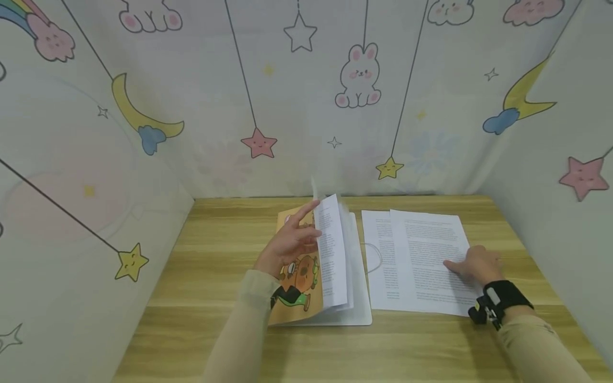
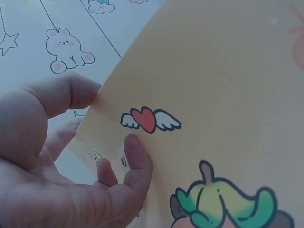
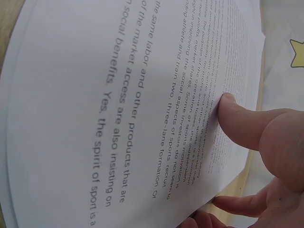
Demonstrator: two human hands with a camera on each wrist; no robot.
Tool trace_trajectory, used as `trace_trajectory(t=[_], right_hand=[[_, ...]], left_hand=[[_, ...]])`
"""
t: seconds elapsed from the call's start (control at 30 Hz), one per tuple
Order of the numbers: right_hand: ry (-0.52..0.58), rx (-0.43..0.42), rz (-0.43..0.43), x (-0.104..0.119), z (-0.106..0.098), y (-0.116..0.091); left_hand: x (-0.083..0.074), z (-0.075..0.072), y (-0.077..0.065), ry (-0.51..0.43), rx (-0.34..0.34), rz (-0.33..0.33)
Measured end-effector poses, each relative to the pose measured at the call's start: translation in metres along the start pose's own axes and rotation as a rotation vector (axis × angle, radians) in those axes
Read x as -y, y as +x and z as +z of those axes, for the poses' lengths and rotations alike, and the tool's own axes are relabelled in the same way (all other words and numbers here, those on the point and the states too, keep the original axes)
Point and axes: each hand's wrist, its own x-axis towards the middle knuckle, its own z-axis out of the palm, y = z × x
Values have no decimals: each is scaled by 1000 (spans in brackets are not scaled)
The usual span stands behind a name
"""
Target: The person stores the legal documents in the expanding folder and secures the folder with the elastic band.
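An orange cartoon-covered folder [image 1: 300, 271] stands partly open, with printed pages [image 1: 332, 255] upright inside it. My left hand [image 1: 289, 242] grips the free edge of the cover; in the left wrist view, the hand [image 2: 71, 194] is at that edge, with some fingertips in front of the orange side. To the right lie loose printed sheets [image 1: 431, 266], overlapping. My right hand [image 1: 481, 264] holds the right edge of the top sheet. The right wrist view has the thumb on the text of the sheet [image 3: 61, 118] and other fingers at or under its edge.
A thin pale loop [image 1: 380, 255] reaches from the folder onto the left loose sheet [image 1: 383, 298]. All rest on a wood-grain table [image 1: 191, 330]. Cartoon-printed walls [image 1: 306, 96] close off the back and both sides.
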Motion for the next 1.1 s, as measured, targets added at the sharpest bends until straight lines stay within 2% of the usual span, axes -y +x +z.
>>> trace_trajectory(t=[0.43,0.7,0.97,1.1], right_hand=[[-10,33,4,6,-8,2],[66,41,73,5,-2,2],[192,19,-5,-6,-2,-3],[248,-14,-7,-9,-1,-4]], left_hand=[[0,-2,1,9,17,9],[0,-1,-1,8,-1,3],[2,-2,0,12,-5,-1],[1,-2,0,15,-3,3]])
